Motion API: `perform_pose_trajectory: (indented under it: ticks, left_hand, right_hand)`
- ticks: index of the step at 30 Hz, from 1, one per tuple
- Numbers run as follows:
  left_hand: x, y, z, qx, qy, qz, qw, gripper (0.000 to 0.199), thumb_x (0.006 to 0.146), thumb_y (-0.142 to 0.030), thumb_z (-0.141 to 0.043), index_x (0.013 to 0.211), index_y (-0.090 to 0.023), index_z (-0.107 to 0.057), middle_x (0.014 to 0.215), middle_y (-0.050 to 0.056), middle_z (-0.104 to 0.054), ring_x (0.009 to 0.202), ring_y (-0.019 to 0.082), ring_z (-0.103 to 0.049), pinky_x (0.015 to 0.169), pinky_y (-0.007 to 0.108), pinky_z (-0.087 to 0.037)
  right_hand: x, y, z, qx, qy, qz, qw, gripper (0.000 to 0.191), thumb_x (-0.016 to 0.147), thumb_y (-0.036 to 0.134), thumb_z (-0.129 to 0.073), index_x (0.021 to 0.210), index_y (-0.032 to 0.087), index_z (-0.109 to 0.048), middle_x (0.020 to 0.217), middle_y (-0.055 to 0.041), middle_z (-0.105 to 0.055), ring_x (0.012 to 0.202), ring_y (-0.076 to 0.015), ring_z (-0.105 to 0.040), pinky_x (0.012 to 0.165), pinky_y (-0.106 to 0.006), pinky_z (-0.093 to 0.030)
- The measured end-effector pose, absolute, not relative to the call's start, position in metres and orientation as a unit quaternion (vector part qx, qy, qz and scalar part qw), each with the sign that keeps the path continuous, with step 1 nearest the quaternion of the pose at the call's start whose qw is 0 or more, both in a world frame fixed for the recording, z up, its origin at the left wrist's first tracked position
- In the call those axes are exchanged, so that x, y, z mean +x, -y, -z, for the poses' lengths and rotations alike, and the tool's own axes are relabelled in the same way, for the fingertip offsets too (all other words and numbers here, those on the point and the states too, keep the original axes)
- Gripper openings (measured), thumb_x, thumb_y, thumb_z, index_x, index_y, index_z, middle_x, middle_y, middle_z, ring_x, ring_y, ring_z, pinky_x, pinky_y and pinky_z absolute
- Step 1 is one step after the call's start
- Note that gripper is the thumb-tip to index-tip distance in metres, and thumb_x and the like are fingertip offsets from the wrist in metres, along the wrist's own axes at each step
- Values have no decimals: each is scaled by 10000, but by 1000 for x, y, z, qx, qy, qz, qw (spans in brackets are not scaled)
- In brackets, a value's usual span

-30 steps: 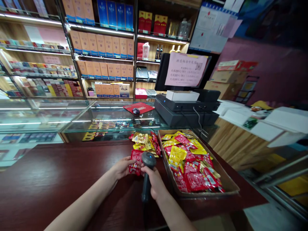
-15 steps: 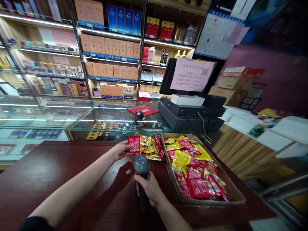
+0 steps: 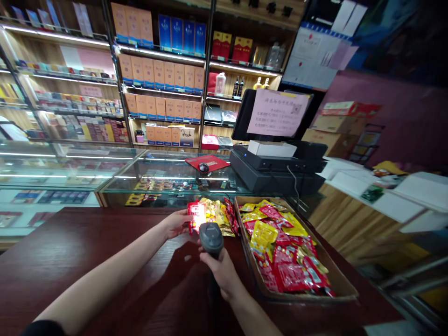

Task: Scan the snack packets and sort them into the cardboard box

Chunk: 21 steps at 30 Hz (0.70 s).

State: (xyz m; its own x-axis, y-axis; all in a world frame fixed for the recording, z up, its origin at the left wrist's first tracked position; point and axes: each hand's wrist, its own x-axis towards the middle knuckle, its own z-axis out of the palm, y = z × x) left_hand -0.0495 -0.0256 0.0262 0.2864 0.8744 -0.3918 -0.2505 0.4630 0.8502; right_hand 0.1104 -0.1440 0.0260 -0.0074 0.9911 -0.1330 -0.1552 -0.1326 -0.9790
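My left hand [image 3: 178,223] pinches a small red snack packet [image 3: 193,225] by its left edge, above the dark wooden counter. Bright light from the scanner falls on the packet's right part. My right hand [image 3: 221,273] is wrapped round the handle of a black barcode scanner [image 3: 211,237], whose head points at the packet. Behind the packet lies a pile of gold and red packets [image 3: 219,212]. To the right, a cardboard box [image 3: 249,268] holds many red and yellow packets [image 3: 263,238].
A glass display case [image 3: 168,161] borders the counter [image 3: 105,242] at the back, with a mouse [image 3: 203,167] on a red mat [image 3: 219,162]. A monitor [image 3: 241,116] stands on a black cash register base [image 3: 266,175]. Shelves of boxed goods [image 3: 164,72] line the wall.
The scanner has moved slightly right and up, and its light now shines on the red packet. The packet has shifted a little to the right in my left hand.
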Motion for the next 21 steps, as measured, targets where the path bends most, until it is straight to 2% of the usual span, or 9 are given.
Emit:
perform_pose_trajectory:
  ticks: [3, 6, 9, 14, 17, 21]
  left_hand:
    - [-48, 38, -22, 343, -465, -350, 738, 370, 637, -185, -772, 964, -152, -602, 821, 55, -704, 647, 140, -650, 643, 272, -515]
    - [-45, 51, -22, 340, -443, -311, 769, 320, 676, -209, -749, 947, -129, -599, 851, 84, -704, 660, 148, -651, 693, 301, -519]
    - [-42, 59, -31, 317, -404, -287, 809, 303, 763, -333, -673, 954, -109, -600, 894, 113, -698, 703, 164, -657, 765, 327, -509]
    - [-34, 53, -63, 279, -330, -231, 872, 626, 811, -609, -465, 1060, -45, -575, 947, 184, -673, 905, 258, -649, 845, 371, -478]
    - [-18, 44, -81, 283, -290, -208, 890, 719, 807, -658, -402, 1126, -29, -542, 1014, 210, -649, 979, 288, -625, 870, 391, -460]
    - [17, 25, -99, 296, -280, -184, 894, 739, 812, -664, -374, 1206, -49, -488, 1092, 209, -617, 997, 286, -615, 878, 402, -449]
  right_hand:
    - [120, 135, -32, -499, 359, -561, 554, 223, 565, 180, -696, 781, 146, -650, 734, 4, -659, 701, -135, -586, 695, -234, -453]
    - [133, 125, -36, -464, 271, -661, 523, 182, 559, 145, -684, 734, 142, -634, 664, 19, -623, 654, -120, -583, 722, -261, -484]
    - [150, 116, -39, -425, 198, -744, 476, 111, 600, 118, -647, 701, 133, -602, 628, 11, -593, 623, -114, -584, 770, -314, -515]
    - [184, 109, -54, -395, 159, -769, 478, 69, 656, 84, -584, 706, 131, -576, 668, -10, -598, 683, -127, -617, 868, -365, -507]
    - [208, 107, -71, -382, 162, -769, 486, 70, 664, 77, -574, 716, 122, -580, 685, -18, -602, 691, -122, -614, 894, -376, -496]
    - [240, 101, -94, -387, 171, -749, 509, 78, 656, 74, -570, 720, 116, -585, 693, -25, -606, 714, -131, -623, 897, -370, -491]
